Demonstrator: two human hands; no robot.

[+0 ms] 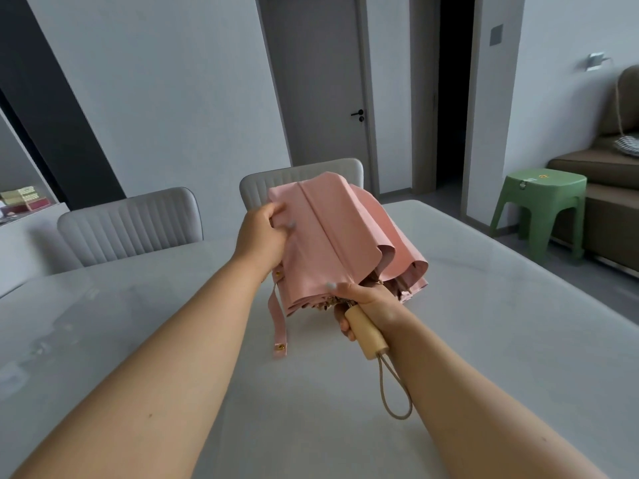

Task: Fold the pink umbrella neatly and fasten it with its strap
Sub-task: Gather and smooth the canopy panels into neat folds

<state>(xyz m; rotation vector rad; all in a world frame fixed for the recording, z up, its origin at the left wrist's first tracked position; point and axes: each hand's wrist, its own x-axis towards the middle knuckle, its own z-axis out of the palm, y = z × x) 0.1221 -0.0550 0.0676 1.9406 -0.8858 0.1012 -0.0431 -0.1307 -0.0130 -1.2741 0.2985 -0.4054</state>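
Note:
The pink umbrella is collapsed and held above the table, its canopy in loose folds that flare out to the right. My left hand pinches a fold of the canopy on its left side. My right hand grips the top of the pale wooden handle, with fingertips on the canopy's lower edge. A beige cord loop hangs from the handle's end. The pink strap, with a gold snap at its tip, dangles free below the canopy's left side.
A pale grey table spreads under my arms. Two grey chairs stand at its far edge. A green stool and a brown sofa are off to the right. A closed door is behind.

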